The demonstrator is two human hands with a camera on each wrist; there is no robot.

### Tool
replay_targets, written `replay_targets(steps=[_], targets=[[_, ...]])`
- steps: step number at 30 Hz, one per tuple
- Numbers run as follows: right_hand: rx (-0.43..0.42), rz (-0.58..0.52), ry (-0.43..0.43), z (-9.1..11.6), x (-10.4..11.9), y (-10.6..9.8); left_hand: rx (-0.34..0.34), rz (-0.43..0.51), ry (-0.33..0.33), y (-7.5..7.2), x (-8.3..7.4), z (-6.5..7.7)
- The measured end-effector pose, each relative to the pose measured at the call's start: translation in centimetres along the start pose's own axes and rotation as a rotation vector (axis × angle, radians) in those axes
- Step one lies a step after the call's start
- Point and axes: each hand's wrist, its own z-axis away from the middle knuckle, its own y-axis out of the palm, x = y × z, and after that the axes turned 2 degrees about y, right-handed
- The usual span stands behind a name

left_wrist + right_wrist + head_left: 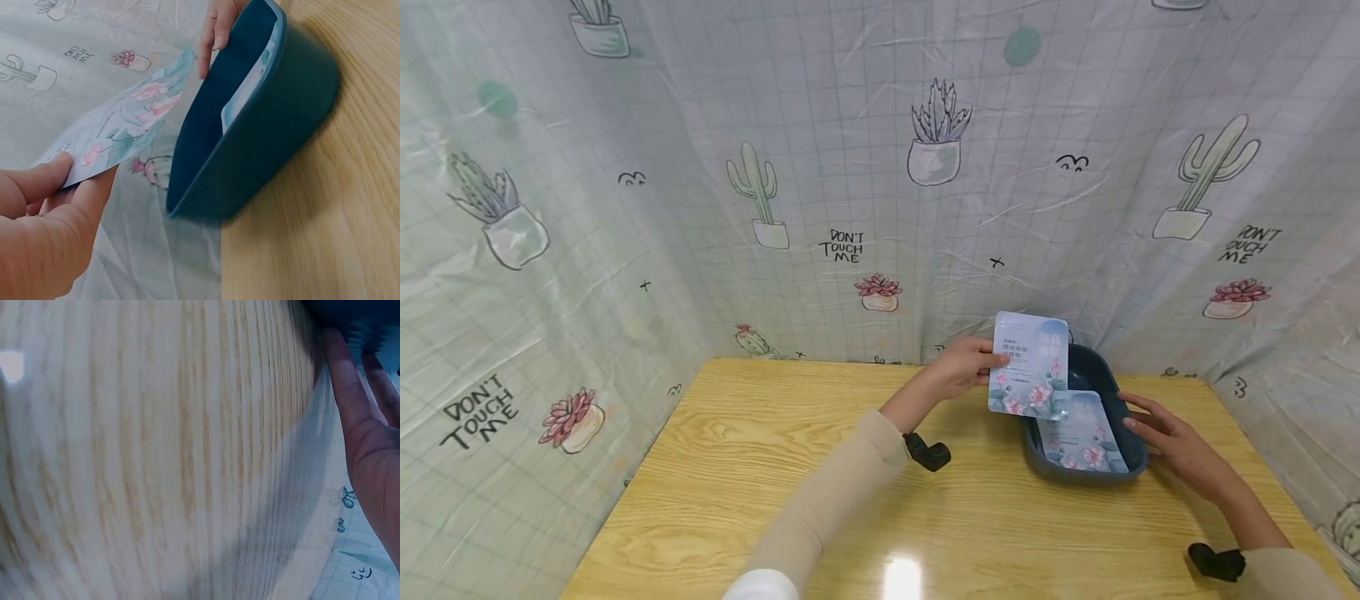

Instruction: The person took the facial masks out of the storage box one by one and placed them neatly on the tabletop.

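Note:
My left hand (966,367) pinches a flat pale-blue sachet (1028,358) printed with pink lotus flowers, thumb on its front face. It is held up over the left side of a dark blue plastic basin (1086,478). Inside the basin lies a second sachet (1086,433) of the same print, its upper left corner overlapped by the held one. In the left wrist view, the held sachet (125,122) tilts beside the basin's open top. My right hand (1176,446) touches the basin's right rim with fairly straight fingers; in the right wrist view the fingers (350,387) meet the basin's outer side.
The basin stands toward the back right of a light wooden table (760,450). A pale curtain (820,167) with cactus prints hangs close behind the table and along both sides. Black cameras are strapped at both wrists.

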Motion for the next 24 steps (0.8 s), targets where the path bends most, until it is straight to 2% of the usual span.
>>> replay_targets(steps=[7,12,19,24], targets=[[-0.002,-0.017,-0.013,0.1,-0.1,0.0,0.010,-0.004,0.002,-2.2,-0.6,1.5],[0.004,-0.031,-0.019,0.1,-0.4,0.0,-0.009,-0.033,0.000,-4.3,-0.8,2.8],[-0.006,-0.012,-0.012,0.2,-0.3,-0.1,-0.047,-0.085,-0.022,-7.6,-0.1,4.2],[-0.010,-0.010,-0.011,0.3,-0.1,0.0,-0.083,-0.083,-0.018,-9.8,0.5,5.3]])
